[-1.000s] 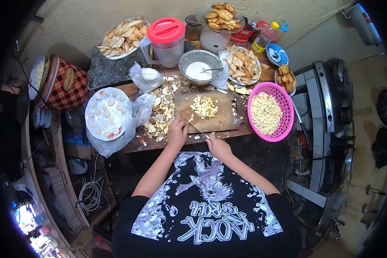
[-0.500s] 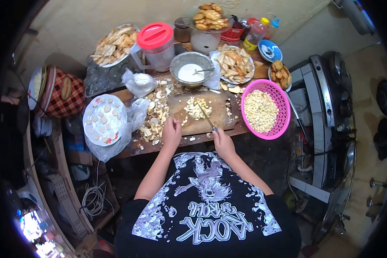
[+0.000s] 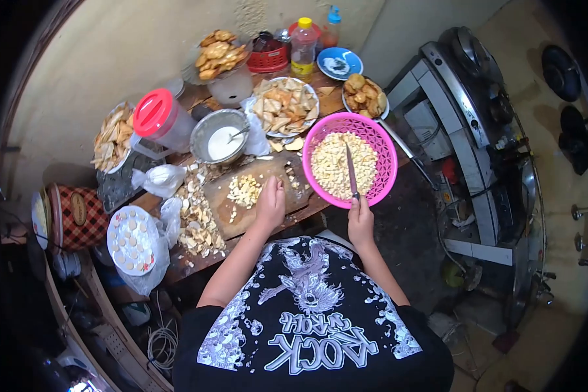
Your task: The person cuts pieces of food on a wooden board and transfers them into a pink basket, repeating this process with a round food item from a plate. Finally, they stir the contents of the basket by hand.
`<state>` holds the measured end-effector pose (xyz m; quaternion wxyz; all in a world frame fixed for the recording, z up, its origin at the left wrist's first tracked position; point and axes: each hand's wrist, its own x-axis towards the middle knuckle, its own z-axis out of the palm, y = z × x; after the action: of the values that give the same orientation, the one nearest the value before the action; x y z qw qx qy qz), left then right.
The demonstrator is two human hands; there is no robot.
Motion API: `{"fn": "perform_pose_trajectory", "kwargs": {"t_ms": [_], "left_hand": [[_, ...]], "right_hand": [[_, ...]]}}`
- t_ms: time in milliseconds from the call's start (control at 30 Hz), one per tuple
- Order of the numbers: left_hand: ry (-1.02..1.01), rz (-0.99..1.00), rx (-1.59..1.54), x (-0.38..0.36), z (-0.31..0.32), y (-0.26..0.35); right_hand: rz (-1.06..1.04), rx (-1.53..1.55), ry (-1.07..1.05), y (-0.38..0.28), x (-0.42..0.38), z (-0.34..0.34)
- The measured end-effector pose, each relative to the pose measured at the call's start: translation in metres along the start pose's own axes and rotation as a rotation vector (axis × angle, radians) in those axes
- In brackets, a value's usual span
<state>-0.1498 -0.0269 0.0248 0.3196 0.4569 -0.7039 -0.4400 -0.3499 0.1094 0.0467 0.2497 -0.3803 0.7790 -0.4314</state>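
My right hand (image 3: 360, 221) grips a knife (image 3: 352, 171) by its handle, and the blade reaches over a pink plastic basket (image 3: 391, 171). Small pale chopped pieces (image 3: 336, 160) lie heaped inside that basket. Curled into a fist, my left hand (image 3: 271, 204) is above the right part of a wooden cutting board (image 3: 225, 222); whatever it may hold is hidden. A small pile of chopped pieces (image 3: 245, 191) sits on the board, just left of this hand. Peelings and scraps (image 3: 199, 225) are spread along the board's left side.
Behind the board stands a metal bowl (image 3: 199, 145) of white liquid with a spoon. A red-lidded jug (image 3: 157, 121) and a plate of folded pastries (image 3: 284, 108) are farther back. Left is a floral plate (image 3: 134, 242) of small discs; a stove (image 3: 464, 98) stands right.
The knife and my right hand have gone from the board to over the basket. My left hand has shifted right across the board. The view has turned rightward.
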Motion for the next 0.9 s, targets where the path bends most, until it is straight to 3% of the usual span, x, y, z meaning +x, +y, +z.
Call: {"fn": "perform_pose_trajectory", "kwargs": {"t_ms": [200, 400, 633, 733, 767, 900], "left_hand": [[-0.090, 0.166, 0.068, 0.038, 0.038, 0.046], [-0.165, 0.117, 0.066, 0.059, 0.075, 0.056], [-0.210, 0.043, 0.313, 0.089, 0.112, 0.068], [-0.054, 0.231, 0.588, 0.104, 0.130, 0.055], [-0.027, 0.166, 0.736, 0.105, 0.138, 0.052], [0.097, 0.299, 0.808, 0.106, 0.167, 0.056]], "right_hand": [[0.007, 0.061, 0.140, 0.035, 0.029, -0.040], [0.055, 0.248, 0.055, 0.062, 0.055, -0.060], [0.058, 0.339, -0.134, 0.063, 0.076, -0.074], [0.090, 0.417, -0.223, 0.070, 0.082, -0.076], [0.124, 0.451, -0.251, 0.075, 0.083, -0.076], [0.231, 0.641, -0.380, 0.070, 0.087, -0.083]]}}
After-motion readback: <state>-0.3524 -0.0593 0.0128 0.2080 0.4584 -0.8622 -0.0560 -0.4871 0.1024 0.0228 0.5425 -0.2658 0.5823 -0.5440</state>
